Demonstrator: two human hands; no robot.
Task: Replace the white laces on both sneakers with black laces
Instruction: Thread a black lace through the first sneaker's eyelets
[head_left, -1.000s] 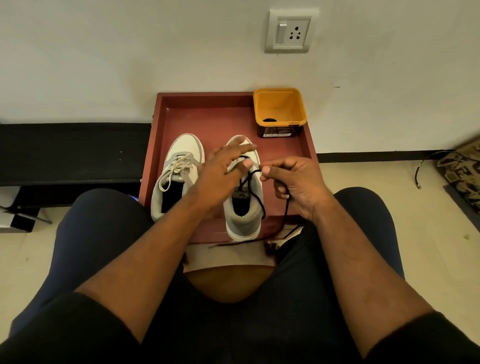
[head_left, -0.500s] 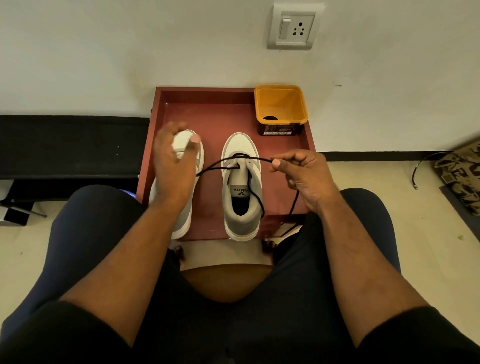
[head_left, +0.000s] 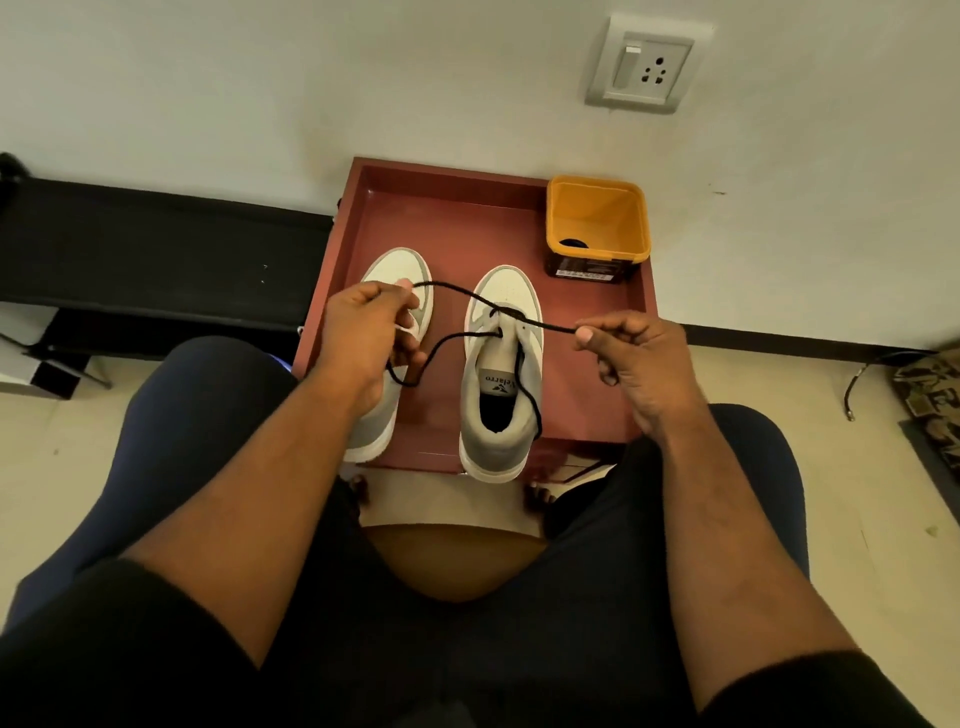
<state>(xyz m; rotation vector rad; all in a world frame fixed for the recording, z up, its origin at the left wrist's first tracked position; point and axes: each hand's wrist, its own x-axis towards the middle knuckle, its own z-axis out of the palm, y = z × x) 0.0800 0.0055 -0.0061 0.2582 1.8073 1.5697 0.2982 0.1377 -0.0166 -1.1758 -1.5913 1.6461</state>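
Two white and grey sneakers stand side by side in a red tray (head_left: 457, 218). The right sneaker (head_left: 501, 384) has a black lace (head_left: 447, 286) threaded through its front eyelets. My left hand (head_left: 363, 338) hovers over the left sneaker (head_left: 400, 270) and pinches one end of the black lace. My right hand (head_left: 634, 358), to the right of the right sneaker, pinches the other end, pulled out sideways. A slack loop of the lace hangs between the shoes. A bit of white lace shows under my left hand.
An orange tub (head_left: 597, 228) with something dark inside stands in the tray's far right corner. Behind the tray is a white wall with a socket (head_left: 644, 65). A black bench (head_left: 156, 249) runs along the left. My knees flank the tray; a cable (head_left: 862, 379) lies at right.
My left hand moved from the right sneaker out over the left sneaker, drawing the black lace with it. My right hand pulled its end further right, so the lace stretches across the shoe.
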